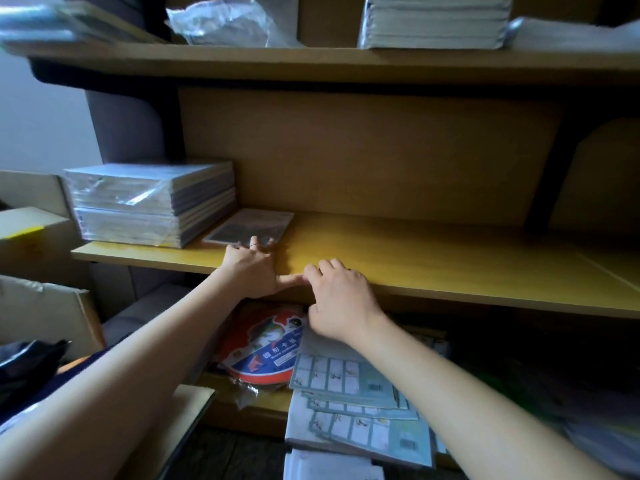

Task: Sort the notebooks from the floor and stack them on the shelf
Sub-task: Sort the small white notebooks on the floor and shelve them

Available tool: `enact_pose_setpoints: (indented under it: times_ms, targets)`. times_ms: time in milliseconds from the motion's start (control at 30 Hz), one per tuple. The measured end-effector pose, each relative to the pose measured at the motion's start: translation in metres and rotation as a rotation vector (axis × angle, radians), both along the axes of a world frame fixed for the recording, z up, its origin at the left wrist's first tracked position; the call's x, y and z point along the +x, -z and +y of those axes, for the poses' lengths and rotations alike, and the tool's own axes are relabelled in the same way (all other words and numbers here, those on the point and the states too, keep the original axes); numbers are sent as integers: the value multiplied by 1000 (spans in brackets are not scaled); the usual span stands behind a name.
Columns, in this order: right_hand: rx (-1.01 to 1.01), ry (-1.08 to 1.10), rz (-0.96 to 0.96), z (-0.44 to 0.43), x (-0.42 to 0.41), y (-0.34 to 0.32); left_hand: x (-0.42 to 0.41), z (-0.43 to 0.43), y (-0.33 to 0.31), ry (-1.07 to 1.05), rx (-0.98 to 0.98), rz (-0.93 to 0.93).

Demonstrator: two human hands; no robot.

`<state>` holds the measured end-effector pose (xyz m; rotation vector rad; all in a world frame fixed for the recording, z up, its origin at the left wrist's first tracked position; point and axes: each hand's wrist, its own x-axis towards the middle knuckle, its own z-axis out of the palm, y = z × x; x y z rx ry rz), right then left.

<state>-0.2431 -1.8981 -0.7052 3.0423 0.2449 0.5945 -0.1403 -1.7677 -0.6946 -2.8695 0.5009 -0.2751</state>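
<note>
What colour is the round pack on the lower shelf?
The round pack is red-orange with blue; head view.

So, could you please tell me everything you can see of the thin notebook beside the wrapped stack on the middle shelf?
The thin notebook is a single flat item with a pale grey cover bearing a large dark rectangle; its surface looks glossy. It lies flat on the middle shelf, slightly skewed, just right of the wrapped stack. The left hand rests straight fingertips on its near edge; the right hand is apart from it.
</note>
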Motion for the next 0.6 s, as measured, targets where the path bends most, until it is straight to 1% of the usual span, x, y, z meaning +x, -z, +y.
enact_pose_setpoints:
  times_ms: [67,133,167,200,267,333,467,533,600]
  targets:
    - [71,8,33,-4,-2,-6,-1,3,-8,-5,-27,124]
    - [142,25,58,-10,-6,-3,1,6,-16,-15,-131,272]
    - [154,22,68,-12,-9,0,2,9,-19,-23,-162,320]
    - [165,15,75,-13,-11,3,6,11,-20,-21,-152,340]
    - [192,5,65,-14,-13,9,12,9,-19,-14,-67,329]
    - [217,3,36,-12,-13,12,18,4,-16,-23,-42,309]
    - [286,15,-1,-9,-10,18,22,-5,-20,-58,-138,297]
    - [291,14,-14,-9,-9,22,25,-8,-21,-65,-105,282]
    - [282,0,-23,-11,-8,24,27,-10,-20,-112,-139,254]
